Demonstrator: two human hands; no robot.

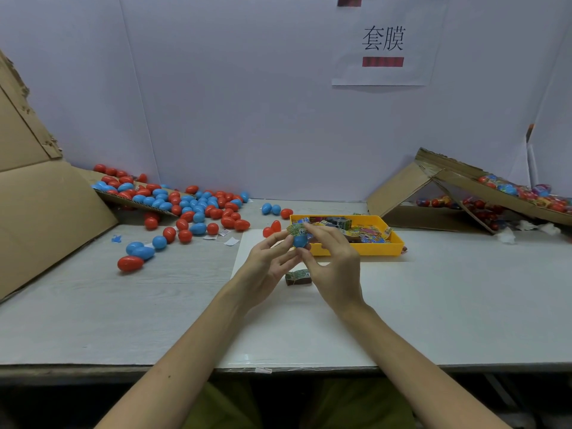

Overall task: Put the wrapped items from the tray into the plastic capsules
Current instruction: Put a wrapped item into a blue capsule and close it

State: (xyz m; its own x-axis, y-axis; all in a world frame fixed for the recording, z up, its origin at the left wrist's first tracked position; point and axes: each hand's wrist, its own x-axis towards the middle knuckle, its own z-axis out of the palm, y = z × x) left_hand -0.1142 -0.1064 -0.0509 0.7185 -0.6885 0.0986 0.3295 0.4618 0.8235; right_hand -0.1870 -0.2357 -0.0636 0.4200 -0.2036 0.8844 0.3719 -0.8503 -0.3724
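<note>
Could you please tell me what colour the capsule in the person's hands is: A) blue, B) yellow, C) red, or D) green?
A: the capsule the left hand holds is blue, while the right hand pinches a wrapped item at its top.

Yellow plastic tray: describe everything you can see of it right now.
The yellow plastic tray is a shallow, open rectangle with low walls, lying flat on the grey table and holding loose colourful wrapped items. The right hand, pinching a green wrapped item, hides its near left corner; contact there cannot be told.
</note>
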